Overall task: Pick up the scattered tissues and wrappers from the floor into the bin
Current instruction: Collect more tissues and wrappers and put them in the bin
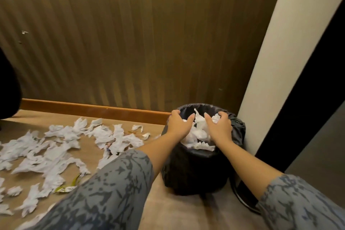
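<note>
Head view. We have both hands over the mouth of the bin (196,170), a black-lined bin standing on the floor (183,211) in the corner where the ribbed wall (130,33) meets the pale pillar (276,61). The bin is already heaped to its rim with white tissues (197,132).

Step in hand, as we judge it: dropping or pressing a load into the bin. To do it well we should push the heap down flat with the palms, keep the liner from slipping off the rim, and let nothing spill over the near edge, where some tissue already overhangs.

Fingers. The left hand (177,124) is spread and curved, its fingertips by the far left rim and the thumb reaching toward the heap; it grips nothing that we can see. The right hand (219,126) is likewise splayed and clawed over the right side of the heap, fingertips touching tissue. Whether it pinches any piece we cannot tell.

Much work remains: the scattered tissues (56,147) cover the floor left of the bin, out to the skirting board (93,108), with a yellow-green wrapper (69,186) among them near the patterned left sleeve (104,192).
</note>
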